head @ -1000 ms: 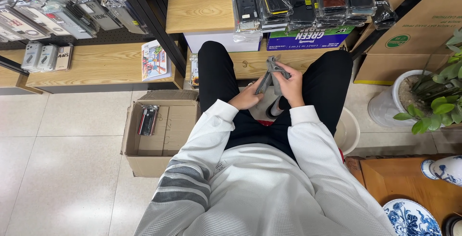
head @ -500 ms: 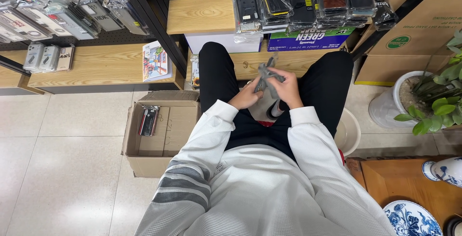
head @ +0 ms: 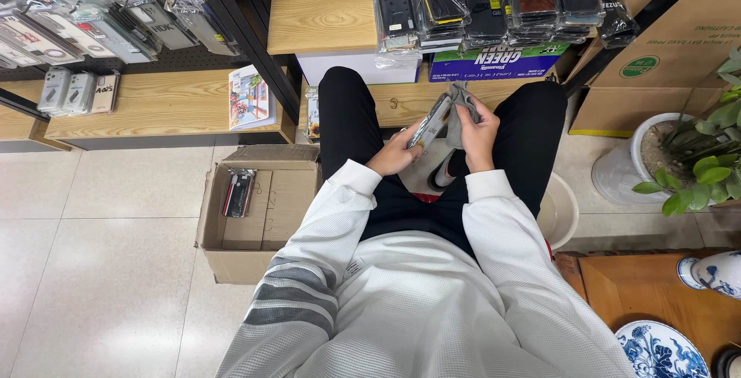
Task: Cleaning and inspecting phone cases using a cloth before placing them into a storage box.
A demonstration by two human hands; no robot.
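Observation:
I sit with my knees apart in black trousers, facing low wooden shelves. My left hand (head: 395, 154) grips a packaged phone case (head: 431, 122) by its lower end, tilted up to the right. My right hand (head: 477, 133) presses a grey cloth (head: 460, 106) against the upper side of that case. Both hands are held together between my knees, above the floor.
An open cardboard box (head: 266, 231) with a couple of cases (head: 239, 193) stands on the tiled floor at my left. Bundles of phone cases (head: 494, 0) hang ahead. A potted plant (head: 695, 162), a pale bucket (head: 557, 212) and a wooden table (head: 641, 293) are at my right.
The case has tilted from upright to slanting toward the left hand, and the cloth has shifted up along it with my right hand.

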